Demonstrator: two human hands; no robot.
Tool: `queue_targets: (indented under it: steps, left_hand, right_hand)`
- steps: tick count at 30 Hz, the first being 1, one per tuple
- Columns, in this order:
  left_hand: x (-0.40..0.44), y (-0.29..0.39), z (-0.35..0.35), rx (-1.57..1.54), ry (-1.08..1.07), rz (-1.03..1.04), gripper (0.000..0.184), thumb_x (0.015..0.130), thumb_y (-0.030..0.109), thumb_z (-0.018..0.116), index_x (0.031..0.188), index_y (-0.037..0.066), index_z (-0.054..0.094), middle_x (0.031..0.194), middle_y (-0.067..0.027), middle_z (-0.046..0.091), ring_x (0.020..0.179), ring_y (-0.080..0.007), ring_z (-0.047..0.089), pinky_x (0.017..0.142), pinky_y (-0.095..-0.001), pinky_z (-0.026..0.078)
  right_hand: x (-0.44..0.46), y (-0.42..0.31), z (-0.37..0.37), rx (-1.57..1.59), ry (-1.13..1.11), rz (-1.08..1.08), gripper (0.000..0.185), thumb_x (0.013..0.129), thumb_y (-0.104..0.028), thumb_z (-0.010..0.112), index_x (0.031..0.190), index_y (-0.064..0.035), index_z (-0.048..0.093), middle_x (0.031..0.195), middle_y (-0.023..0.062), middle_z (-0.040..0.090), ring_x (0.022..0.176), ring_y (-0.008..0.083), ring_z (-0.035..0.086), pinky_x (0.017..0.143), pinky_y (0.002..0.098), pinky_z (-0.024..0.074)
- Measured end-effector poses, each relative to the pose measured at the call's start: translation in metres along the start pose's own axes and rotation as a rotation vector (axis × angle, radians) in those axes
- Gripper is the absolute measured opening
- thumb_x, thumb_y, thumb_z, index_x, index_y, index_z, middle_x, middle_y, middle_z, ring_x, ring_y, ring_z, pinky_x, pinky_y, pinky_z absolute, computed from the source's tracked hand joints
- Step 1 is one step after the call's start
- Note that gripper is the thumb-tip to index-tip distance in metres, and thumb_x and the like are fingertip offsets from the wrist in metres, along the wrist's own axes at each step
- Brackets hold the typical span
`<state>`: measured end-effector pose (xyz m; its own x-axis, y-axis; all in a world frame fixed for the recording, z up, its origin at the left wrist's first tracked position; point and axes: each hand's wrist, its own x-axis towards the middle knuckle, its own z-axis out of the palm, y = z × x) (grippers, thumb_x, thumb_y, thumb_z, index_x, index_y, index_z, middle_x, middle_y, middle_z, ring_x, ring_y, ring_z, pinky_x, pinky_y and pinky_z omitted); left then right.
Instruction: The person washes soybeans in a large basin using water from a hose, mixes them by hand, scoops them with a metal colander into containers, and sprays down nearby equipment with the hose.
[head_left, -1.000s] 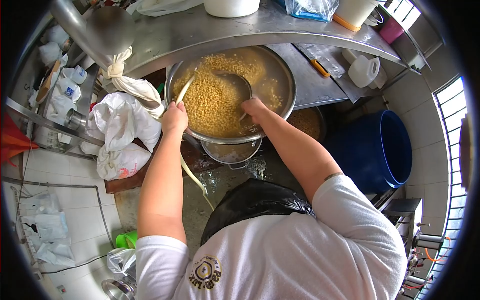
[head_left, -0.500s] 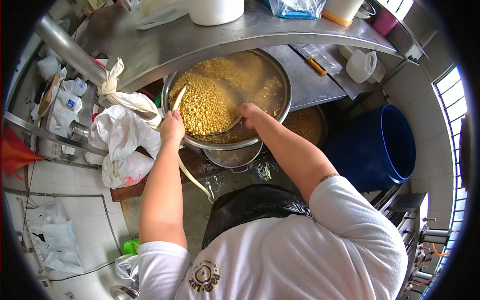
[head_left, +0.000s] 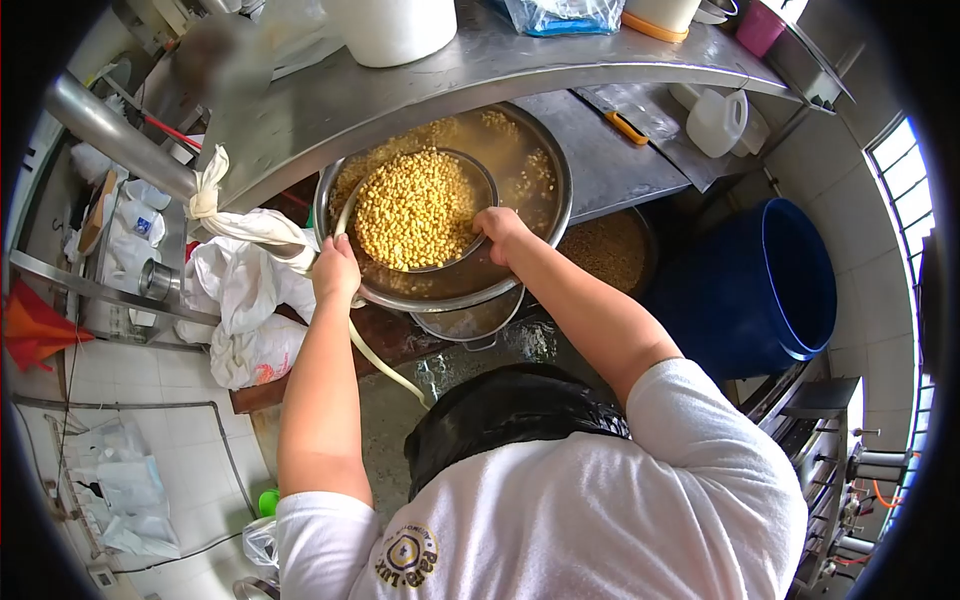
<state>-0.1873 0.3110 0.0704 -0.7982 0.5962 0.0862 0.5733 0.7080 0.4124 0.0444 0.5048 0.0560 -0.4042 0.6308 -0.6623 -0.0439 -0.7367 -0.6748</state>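
Note:
A large metal basin (head_left: pixel 563 215) holds cloudy water and yellow kernels. Inside it, a smaller round metal bowl (head_left: pixel 491 180) is heaped with kernels (head_left: pixel 412 210). My right hand (head_left: pixel 500 232) has its fingers closed on the right rim of that bowl. At the basin's left front edge, my left hand (head_left: pixel 336 268) is wrapped round a pale hose (head_left: pixel 378 360), which hangs down to the floor. The hose's upper end lies along the left side of the smaller bowl, and whether my left fingers also touch that bowl is hidden.
A steel shelf (head_left: pixel 480 65) overhangs the basin's far side. A blue barrel (head_left: pixel 745 290) stands to the right, and a container of brown material (head_left: pixel 607 250) sits beside the basin. White sacks (head_left: pixel 255 345) lie to the left. Below the basin is a metal pot (head_left: pixel 465 322).
The smaller bowl has come up from the murky water, full of kernels, with its rim now showing. The camera view has shifted slightly. Both hands keep their holds.

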Motion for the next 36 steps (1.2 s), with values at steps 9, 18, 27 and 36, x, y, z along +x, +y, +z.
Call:
queue_targets:
  steps: [9,18,27,36]
  left_hand:
    - [0.005,-0.008,0.003,-0.004,0.024,0.003,0.052,0.108,0.044,0.041,0.134,0.004,0.06,0.109,-0.0285,0.072,0.106,-0.0485,0.067,0.093,-0.0549,0.052]
    - [0.008,-0.015,0.011,-0.037,0.029,0.04,0.052,0.107,0.045,0.043,0.132,0.003,0.06,0.113,-0.0295,0.071,0.108,-0.0502,0.066,0.093,-0.0553,0.052]
    - [0.007,-0.014,0.01,0.02,0.003,0.05,0.054,0.108,0.048,0.041,0.121,0.002,0.065,0.11,-0.0296,0.07,0.106,-0.0522,0.063,0.091,-0.0545,0.049]
    - [0.015,-0.022,0.01,-0.043,-0.019,0.034,0.056,0.11,0.044,0.043,0.128,-0.004,0.062,0.114,-0.0304,0.07,0.109,-0.0508,0.064,0.094,-0.0514,0.049]
  right_hand:
    - [-0.027,-0.024,-0.034,0.172,-0.079,-0.073,0.034,0.085,0.004,0.05,0.118,0.0123,0.052,0.108,0.024,0.061,0.088,0.0467,0.07,0.073,0.0647,0.0643]
    - [-0.063,-0.063,-0.11,0.33,-0.093,-0.234,0.034,0.086,0.005,0.049,0.117,0.016,0.051,0.11,0.0244,0.063,0.088,0.0413,0.072,0.071,0.0567,0.067]
    - [-0.112,-0.103,-0.248,0.378,0.184,-0.391,0.032,0.087,0.001,0.05,0.116,0.0136,0.051,0.103,0.0222,0.065,0.086,0.0382,0.071,0.074,0.0538,0.0655]
    - [-0.093,-0.042,-0.38,0.378,0.463,-0.273,0.044,0.086,0.001,0.046,0.129,0.0075,0.045,0.118,0.0249,0.06,0.097,0.0403,0.071,0.076,0.0597,0.0653]
